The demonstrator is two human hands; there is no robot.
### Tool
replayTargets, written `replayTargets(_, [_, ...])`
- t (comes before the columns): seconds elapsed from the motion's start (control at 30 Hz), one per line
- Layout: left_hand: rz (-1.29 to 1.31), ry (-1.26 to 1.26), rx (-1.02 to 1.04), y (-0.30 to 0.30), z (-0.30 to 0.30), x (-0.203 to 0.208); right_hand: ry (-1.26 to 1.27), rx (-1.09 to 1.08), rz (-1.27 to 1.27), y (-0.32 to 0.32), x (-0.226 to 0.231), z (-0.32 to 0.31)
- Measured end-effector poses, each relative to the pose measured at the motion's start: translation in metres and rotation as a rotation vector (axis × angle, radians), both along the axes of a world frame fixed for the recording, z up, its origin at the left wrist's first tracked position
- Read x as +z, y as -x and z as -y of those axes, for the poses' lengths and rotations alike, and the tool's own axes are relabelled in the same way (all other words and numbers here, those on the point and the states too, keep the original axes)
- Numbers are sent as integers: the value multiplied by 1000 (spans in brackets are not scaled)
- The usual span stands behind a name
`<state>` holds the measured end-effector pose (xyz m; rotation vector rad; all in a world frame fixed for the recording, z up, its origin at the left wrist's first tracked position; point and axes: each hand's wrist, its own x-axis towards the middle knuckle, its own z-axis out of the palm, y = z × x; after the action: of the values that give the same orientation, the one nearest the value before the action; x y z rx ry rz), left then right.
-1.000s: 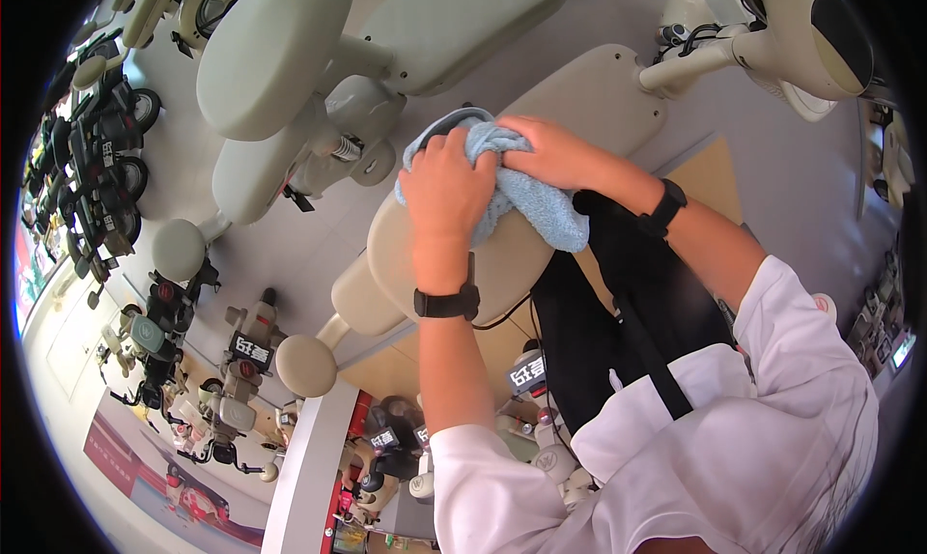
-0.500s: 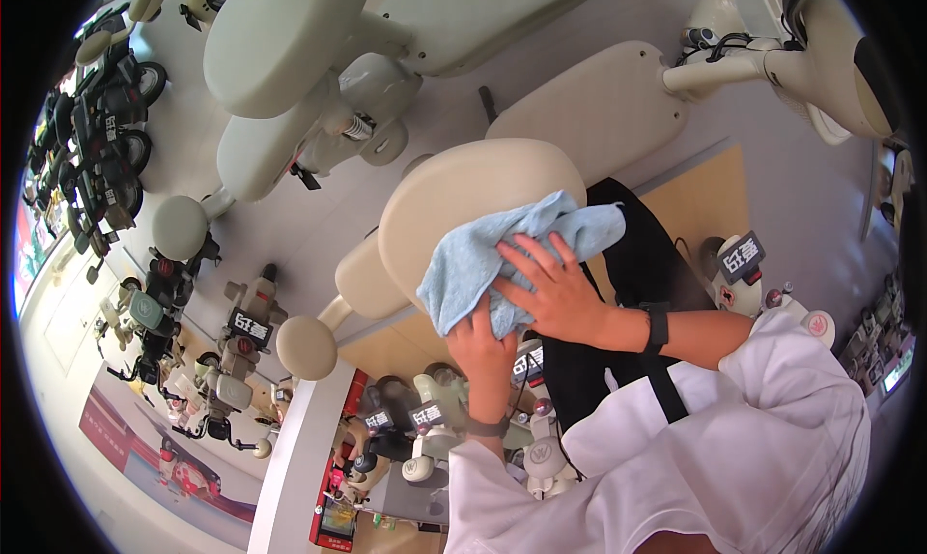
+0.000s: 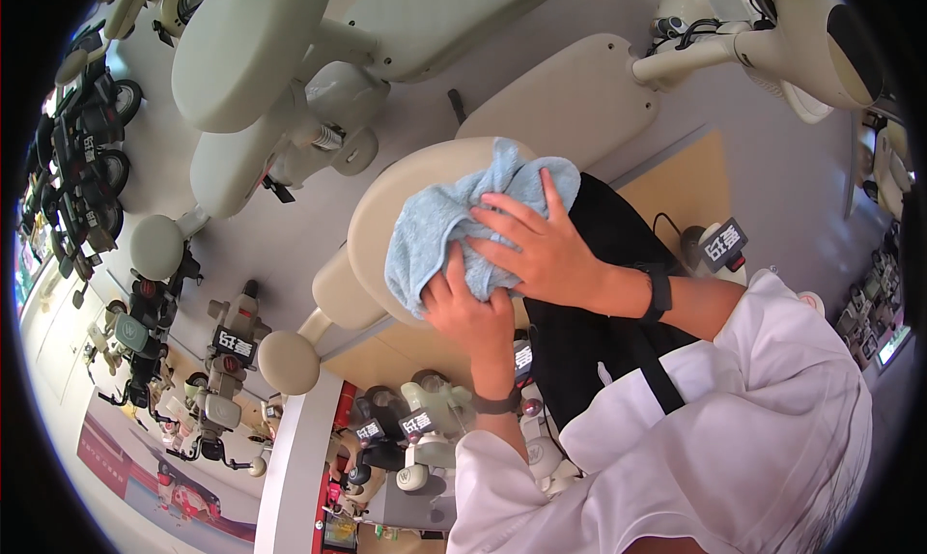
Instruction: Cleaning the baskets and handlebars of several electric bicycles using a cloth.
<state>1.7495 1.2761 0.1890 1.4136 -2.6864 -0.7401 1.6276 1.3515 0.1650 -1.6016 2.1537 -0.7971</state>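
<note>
A light blue cloth [image 3: 454, 206] lies bunched on the rounded cream scooter seat [image 3: 372, 226], covering much of it. My left hand [image 3: 470, 303] grips the cloth's near edge, its fingers bent into the folds. On the right side of the cloth, my right hand [image 3: 541, 250] holds it down, fingers spread and slightly curled over the crumpled fabric. The two hands are close together, with a small gap between them. The cloth hides the part of the seat under it.
A longer cream seat [image 3: 560, 100] extends beyond the round one. Another pale scooter [image 3: 251, 52] stands at the upper left. Smaller scooters [image 3: 227, 361] line the left side. A black sign with white lettering [image 3: 722, 245] is on the right, near my right forearm.
The cloth has become more bunched, its right end drawn in. My left hand has shifted up slightly against it. The surroundings have slid left in the view.
</note>
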Motion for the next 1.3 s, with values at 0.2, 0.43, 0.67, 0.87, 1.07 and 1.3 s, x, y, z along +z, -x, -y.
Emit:
replayTargets(0.2, [-116, 88, -70, 23, -30, -8, 76, -160, 223, 14, -13, -33])
replayTargets(0.43, [-224, 7, 32, -44, -25, -9, -79, -54, -50, -38, 9, -9])
replayTargets(0.67, [-261, 96, 76, -69, -10, -4, -147, -32, 30, -70, 21, 9])
replayTargets(0.87, [-348, 99, 3, -112, 15, -9, -127, -65, 50, -111, 21, 27])
replayTargets(1.07, [-341, 153, 168, -209, 71, -35, -92, 20, -66, -200, 12, 94])
replayTargets(1.3, [12, 178, 152, -263, 148, -108, -174, 25, 35, -262, -93, 162])
